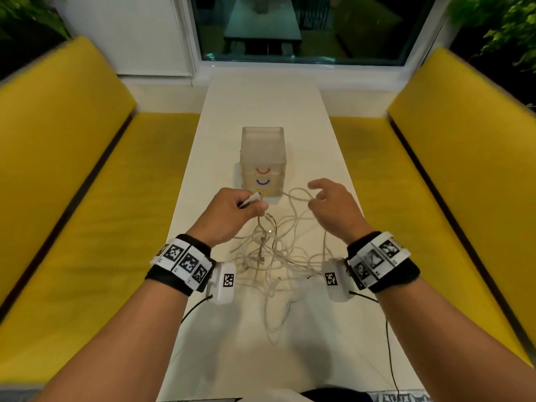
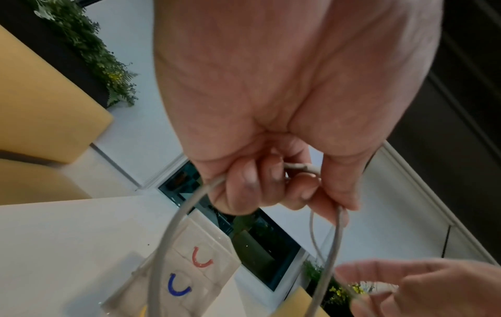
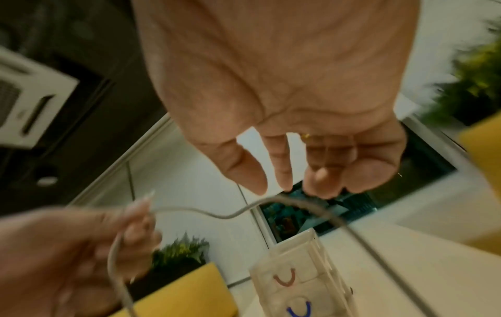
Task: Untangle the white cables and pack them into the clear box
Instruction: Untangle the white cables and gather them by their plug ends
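on the narrow white worktop [image 1: 261, 105], between two yellow benches [image 1: 72, 175], the clear box [image 1: 262, 158] stands upright near the centre line. its open top faces up. red and blue u-shaped marks show on its near wall, and a yellow mark sits partly hidden lower down.

the white cables [image 1: 269, 256] lie in a loose tangle at 6 o'clock from the box, between the two wrists. several strands rise from the pile toward both hands.

the left hand [image 1: 232, 210] hovers at 7 o'clock from the box, just in front of its lower near wall. its fingers are curled round one cable end; the plug tip projects past the thumb toward the box. the left wrist view confirms this: a strand passes through the closed fingers [image 2: 244, 188] and a loop hangs below the thumb.

the right hand [image 1: 333, 207] hovers at 4 o'clock from the box, well clear of the worktop. its thumb and fingers are spread and only loosely bent. a raised cable loop [image 1: 298, 195] sits at its fingertips. the right wrist view shows that strand passing just under the fingertips [image 3: 284, 171]; whether they touch it cannot be told, and motion blur limits detail.

black wristbands with coded markers [image 1: 185, 261] sit on both wrists.
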Motion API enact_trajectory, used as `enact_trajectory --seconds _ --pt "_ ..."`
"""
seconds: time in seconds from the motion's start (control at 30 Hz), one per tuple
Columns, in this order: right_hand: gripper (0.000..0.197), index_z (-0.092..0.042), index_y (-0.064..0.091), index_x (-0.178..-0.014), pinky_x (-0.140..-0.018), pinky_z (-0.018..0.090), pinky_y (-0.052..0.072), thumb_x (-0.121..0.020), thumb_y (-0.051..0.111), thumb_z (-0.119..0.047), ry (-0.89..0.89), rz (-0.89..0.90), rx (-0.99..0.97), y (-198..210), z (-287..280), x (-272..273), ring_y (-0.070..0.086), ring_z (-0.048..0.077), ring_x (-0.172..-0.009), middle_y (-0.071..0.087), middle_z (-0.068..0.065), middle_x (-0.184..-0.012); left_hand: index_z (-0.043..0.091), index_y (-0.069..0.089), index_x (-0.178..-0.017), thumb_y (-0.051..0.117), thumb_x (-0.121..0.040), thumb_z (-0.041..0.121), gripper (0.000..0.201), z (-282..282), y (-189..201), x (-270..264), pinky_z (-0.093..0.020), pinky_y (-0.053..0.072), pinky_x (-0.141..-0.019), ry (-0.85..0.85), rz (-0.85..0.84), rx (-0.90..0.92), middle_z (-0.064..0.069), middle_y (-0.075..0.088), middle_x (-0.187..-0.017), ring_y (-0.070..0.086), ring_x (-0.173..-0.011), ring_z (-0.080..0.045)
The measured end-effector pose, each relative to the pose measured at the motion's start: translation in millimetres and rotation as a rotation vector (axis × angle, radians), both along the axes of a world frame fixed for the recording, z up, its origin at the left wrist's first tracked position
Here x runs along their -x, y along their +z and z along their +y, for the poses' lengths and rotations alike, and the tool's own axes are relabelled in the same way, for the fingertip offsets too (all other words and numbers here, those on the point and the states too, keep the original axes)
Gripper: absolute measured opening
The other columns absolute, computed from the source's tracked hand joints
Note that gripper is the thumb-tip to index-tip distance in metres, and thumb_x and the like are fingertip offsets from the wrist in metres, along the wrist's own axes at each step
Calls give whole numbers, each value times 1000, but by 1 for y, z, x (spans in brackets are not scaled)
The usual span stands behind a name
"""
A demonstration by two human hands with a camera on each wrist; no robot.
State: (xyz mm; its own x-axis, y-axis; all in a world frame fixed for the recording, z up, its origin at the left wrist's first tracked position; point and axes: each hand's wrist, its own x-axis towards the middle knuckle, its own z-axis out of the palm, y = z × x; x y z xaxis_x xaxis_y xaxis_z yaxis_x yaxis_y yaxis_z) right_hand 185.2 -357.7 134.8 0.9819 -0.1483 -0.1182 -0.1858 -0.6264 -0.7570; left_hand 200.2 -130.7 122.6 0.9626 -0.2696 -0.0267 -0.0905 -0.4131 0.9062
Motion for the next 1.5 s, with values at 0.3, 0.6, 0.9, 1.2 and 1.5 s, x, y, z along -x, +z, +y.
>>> enact_trajectory --seconds 0.3,0.6,0.9,1.2,1.5 --pt "16 -22 71 -102 -76 37 48 -99 57 -29 442 -283 -70 -19 31 8 61 7 -78 67 -12 -81 -4 68 -74 71 -92 21 31 -10 13 8 -15 29 -49 -90 10 159 13 41 -50 32 -46 -3" --pt "28 -13 66 -84 -48 28 31 -104 47 -9 38 -442 -543 28 15 -5 39 17 -48 47 3 -53 -8 66 -76 74 -90 13 26 -4 3 17 -19 28 -53 -165 42 142 1 37 -61 30 -57 -9" --pt "25 -10 70 -110 -58 30 43 -98 48 -14 -490 -222 -601 13 -35 -28 58 12 -61 72 3 -83 -17 64 -85 72 -92 18 37 5 -7 16 -18 31 -54 -121 45 172 1 43 -59 37 -55 -10" --pt "12 -31 60 -88 -71 42 54 -79 57 -25 231 -345 12 -27 33 19 59 11 -74 65 -12 -84 3 77 -83 68 -95 22 24 -14 -3 7 -20 28 -47 76 36 275 1 36 -58 28 -47 -10" --pt "22 -14 73 -85 -71 35 53 -97 55 -20 343 -151 18 -57 64 16 67 13 -73 74 -5 -77 8 79 -88 63 -98 28 27 -24 -6 11 -19 35 -50 160 -9 328 -6 45 -62 37 -50 -11"
